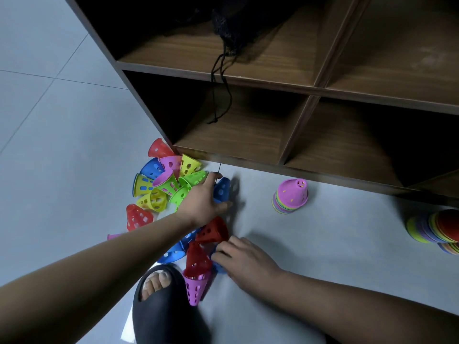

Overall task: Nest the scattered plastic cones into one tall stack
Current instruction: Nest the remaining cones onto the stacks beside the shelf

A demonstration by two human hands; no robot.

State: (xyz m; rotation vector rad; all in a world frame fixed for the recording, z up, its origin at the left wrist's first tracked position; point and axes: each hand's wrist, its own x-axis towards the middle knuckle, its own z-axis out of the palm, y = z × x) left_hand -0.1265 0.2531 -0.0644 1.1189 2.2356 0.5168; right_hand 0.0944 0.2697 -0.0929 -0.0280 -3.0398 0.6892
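Note:
Several perforated plastic cones in red, blue, yellow, green and purple lie scattered in a pile (165, 184) on the grey floor beside a wooden shelf. My left hand (202, 197) reaches over the pile and its fingers curl round a blue cone (221, 189). My right hand (242, 255) lies lower, its fingertips on a blue cone (218, 266) mostly hidden under it, next to a red cone (213, 230). A red cone nested in a purple one (197, 274) lies by my foot. A short nested stack topped by a purple cone (290, 196) stands to the right.
A dark wooden cubby shelf (298, 135) stands behind the cones, with a black mesh bag and cord (223, 58) hanging from an upper compartment. Stacks of flat coloured discs (437, 229) sit at the right edge. My foot in a black slipper (159, 301) is beside the cones.

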